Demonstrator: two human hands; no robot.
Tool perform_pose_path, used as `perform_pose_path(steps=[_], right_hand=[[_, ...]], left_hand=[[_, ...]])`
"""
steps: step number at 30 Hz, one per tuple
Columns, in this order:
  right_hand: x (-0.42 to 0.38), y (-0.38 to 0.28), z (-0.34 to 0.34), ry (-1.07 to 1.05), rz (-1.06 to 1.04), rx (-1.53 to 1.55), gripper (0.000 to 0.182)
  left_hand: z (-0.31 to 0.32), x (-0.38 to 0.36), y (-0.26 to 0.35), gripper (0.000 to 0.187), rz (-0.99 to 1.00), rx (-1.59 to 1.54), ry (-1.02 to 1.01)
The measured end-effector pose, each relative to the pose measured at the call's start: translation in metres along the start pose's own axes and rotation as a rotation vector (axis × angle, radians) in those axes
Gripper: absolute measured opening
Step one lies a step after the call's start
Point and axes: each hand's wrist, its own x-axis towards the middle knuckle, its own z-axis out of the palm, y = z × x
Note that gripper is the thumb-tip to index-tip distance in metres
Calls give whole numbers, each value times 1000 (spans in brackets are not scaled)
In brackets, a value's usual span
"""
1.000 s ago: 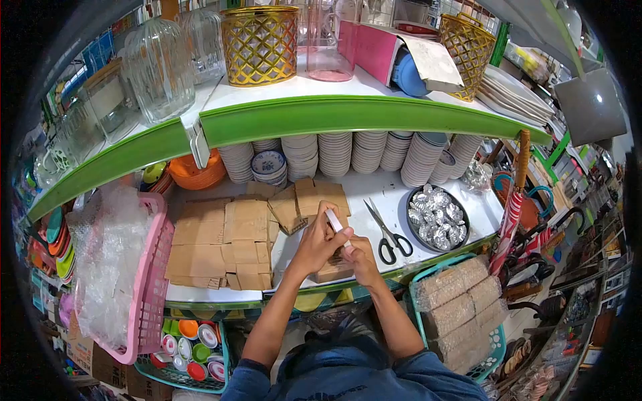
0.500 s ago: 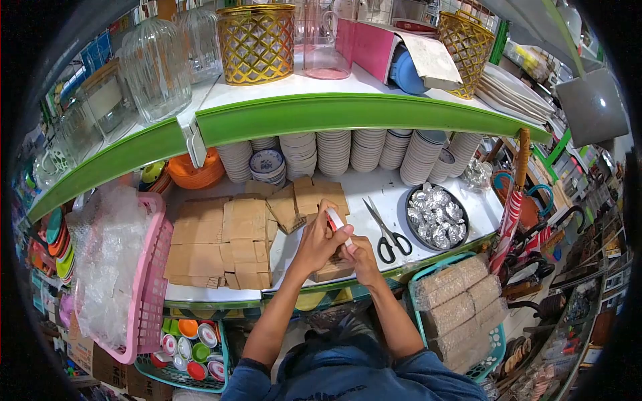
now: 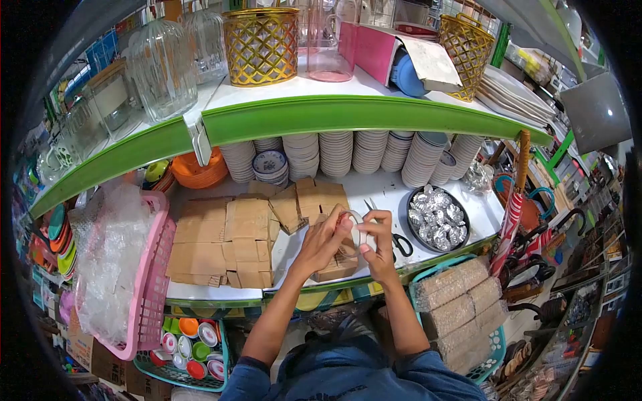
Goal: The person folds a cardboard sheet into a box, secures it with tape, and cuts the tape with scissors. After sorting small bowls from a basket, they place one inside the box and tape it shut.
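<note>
A roll of clear tape point(image 3: 349, 242) is held upright between my two hands above the front of the white shelf. My left hand point(image 3: 322, 244) grips its left side, fingers bent at the top. On the right side, my right hand point(image 3: 378, 246) has fingers and thumb closed on the roll. Below them lies a small cardboard piece point(image 3: 336, 269), partly covered. Black-handled scissors point(image 3: 401, 245) lie behind my right hand, their blades partly hidden. Flattened brown cardboard packs point(image 3: 247, 230) rest to the left. Right of the scissors stands a dark round tray point(image 3: 438, 217) of silvery foil-like pieces.
Stacked bowls point(image 3: 334, 154) line the back under a green-edged upper shelf point(image 3: 361, 113) holding glassware. A pink basket point(image 3: 150, 267) with bubble wrap stands at left. Teal baskets point(image 3: 495, 347) hang low, one with wrapped packs. Umbrellas point(image 3: 511, 220) stand at right.
The tape roll has turned so its ring faces me. My right hand has moved up and right, its fingers now raised over the roll and covering part of the scissors.
</note>
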Motion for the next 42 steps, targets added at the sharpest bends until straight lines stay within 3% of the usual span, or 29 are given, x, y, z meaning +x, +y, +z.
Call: perform_pose_path(steps=[1,4,7,9,11,13,15,17,19,22,23,25,28,31,33,40,42], right_hand=[[2,0,-6,-86,-89,-201,31],[5,1,-11,-62,-156,-253,37],[13,-4,-21,-124,-288,-436,39],[12,-4,-22,-178,-362,-553,37],[5,2,-17,-230,-179,-237,36],[5,-2,-12,-241,-217,-227,36],[-3,-8,-8,-272,75,-109,34],[-5,-10,-4,-282,94,-79,31],[-4,-18,2,-296,222,77,40],[-3,-21,5,-332,256,115,41],[-3,-23,6,-332,256,115,41],[-4,-26,7,-358,320,155,31],[-8,-20,13,-320,282,138,27],[-6,-18,19,-309,320,145,21],[-4,-22,26,-295,349,186,23],[-2,-23,33,-251,492,271,23],[-3,-22,31,-265,450,278,23]], left_hand=[[1,1,-5,65,1,0,-2],[-2,2,-12,67,-9,-35,-7],[-12,0,-1,64,-84,-164,-164],[-13,1,2,62,41,-384,-200],[-19,1,3,60,35,-480,-236],[-24,1,-1,59,31,-577,-273],[-27,2,-8,58,-34,-544,-307],[-22,1,-3,57,8,-538,-259],[-20,-1,-1,56,49,-531,-213],[-19,0,-5,58,-11,-603,-193],[-17,3,-12,58,48,-608,-190],[-18,4,-5,57,106,-615,-190],[-17,1,2,56,32,-573,-178],[-10,2,-6,54,155,-577,-95],[-12,-2,-1,54,62,-665,-56],[-5,-1,-7,48,87,-554,32],[-3,0,-9,49,96,-459,80]])
